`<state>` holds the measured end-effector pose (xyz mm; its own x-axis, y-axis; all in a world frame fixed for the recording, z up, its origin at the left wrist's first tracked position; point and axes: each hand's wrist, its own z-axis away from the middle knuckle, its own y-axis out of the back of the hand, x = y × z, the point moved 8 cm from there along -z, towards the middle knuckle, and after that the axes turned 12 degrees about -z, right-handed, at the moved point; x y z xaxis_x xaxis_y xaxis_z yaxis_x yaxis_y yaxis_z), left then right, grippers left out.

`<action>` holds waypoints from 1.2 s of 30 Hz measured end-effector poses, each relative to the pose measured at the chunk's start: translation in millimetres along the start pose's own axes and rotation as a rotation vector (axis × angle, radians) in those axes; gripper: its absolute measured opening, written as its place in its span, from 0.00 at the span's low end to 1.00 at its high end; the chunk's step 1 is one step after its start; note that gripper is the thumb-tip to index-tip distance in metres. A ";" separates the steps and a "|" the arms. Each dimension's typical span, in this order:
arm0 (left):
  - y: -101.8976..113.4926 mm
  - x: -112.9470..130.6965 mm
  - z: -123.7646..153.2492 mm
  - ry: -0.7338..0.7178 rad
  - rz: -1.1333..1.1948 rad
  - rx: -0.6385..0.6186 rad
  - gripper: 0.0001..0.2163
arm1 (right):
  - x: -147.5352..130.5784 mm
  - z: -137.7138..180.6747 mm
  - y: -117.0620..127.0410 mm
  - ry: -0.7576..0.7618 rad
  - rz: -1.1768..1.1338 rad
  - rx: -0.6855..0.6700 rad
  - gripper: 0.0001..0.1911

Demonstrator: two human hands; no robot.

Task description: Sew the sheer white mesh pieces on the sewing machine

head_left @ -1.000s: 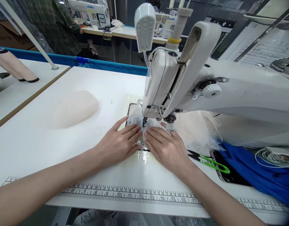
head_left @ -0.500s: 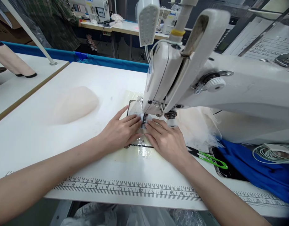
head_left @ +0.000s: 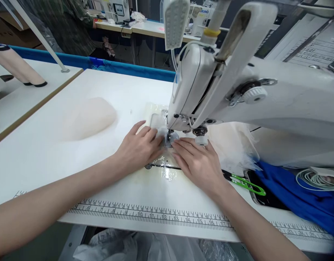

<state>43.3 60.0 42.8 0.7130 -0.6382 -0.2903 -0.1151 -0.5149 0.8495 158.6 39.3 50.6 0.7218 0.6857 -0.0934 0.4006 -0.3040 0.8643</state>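
Note:
The needle and presser foot (head_left: 169, 136) of a white sewing machine (head_left: 184, 87) stand between my two hands. My left hand (head_left: 139, 146) is just left of the foot, fingers bent and apart, fingertips blurred. To the right of the foot, my right hand (head_left: 198, 163) lies palm down with its fingers stretched out flat, tips near a shiny round metal plate (head_left: 173, 137). Clear film covers the machine bed (head_left: 168, 159) beneath them. Any thin cloth under the fingertips cannot be made out. A sheer pale cup-shaped piece (head_left: 93, 117) lies on the table to the left.
Pale sheer fabric (head_left: 232, 145) is heaped right of the needle. Green-handled thread snips (head_left: 248, 185), a dark phone (head_left: 267, 195), blue cloth (head_left: 302, 199) and a coiled cable (head_left: 316, 179) lie at the right. A printed ruler (head_left: 150, 215) runs along the front edge. A person's sleeve (head_left: 77, 14) shows behind.
My left hand has lifted slightly and its fingers have bent, uncovering more of the bed. My right fingers have drawn a little back from the needle, and the round plate now shows. The view has shifted slightly.

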 end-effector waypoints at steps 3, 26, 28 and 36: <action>23.2 25.5 8.8 -0.248 0.125 0.106 0.09 | 0.9 1.1 4.3 -0.011 -0.031 0.026 0.13; 13.5 -53.8 8.1 0.487 0.782 -0.133 0.08 | 23.2 9.4 -29.5 -0.659 -1.037 -0.215 0.12; 12.1 -51.1 6.7 0.450 0.888 -0.169 0.09 | 20.5 9.9 -31.9 -0.727 -1.192 -0.230 0.12; -10.6 -13.1 7.0 0.380 1.264 -0.442 0.13 | 14.0 4.6 -31.9 -0.675 -1.197 -0.122 0.10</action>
<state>30.2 69.8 34.5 0.4414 -0.3004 0.8455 -0.6405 0.5545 0.5314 158.5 55.6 19.5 0.1206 0.0242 -0.9924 0.9391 0.3211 0.1220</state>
